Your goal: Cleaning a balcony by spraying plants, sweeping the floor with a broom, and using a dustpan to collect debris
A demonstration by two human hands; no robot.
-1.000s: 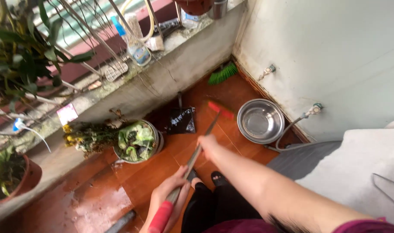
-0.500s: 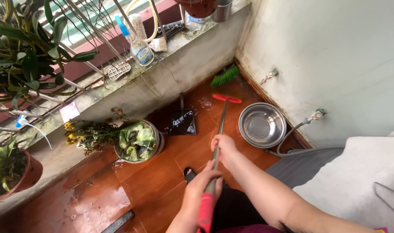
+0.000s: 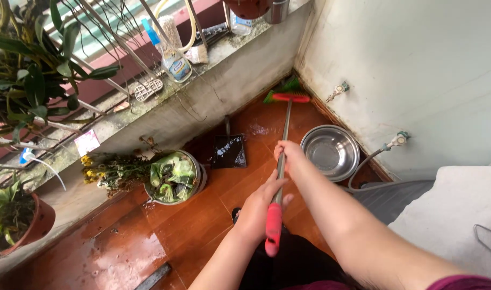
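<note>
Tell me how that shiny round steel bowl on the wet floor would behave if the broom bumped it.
The shiny round steel bowl looks thin-walled and empty, so it is probably light. The brown tiled floor glistens wet, so the bowl would likely slide rather than tip, given its wide, low shape. It lies near the grey hose, which might stop it.

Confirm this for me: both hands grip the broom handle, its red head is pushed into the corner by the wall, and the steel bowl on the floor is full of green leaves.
Not quite. The steel bowl is empty; the head view shows its bare shiny inside. The green leaves sit in the other pot, by the ledge. The rest holds: left hand and right hand grip the broom.
</note>
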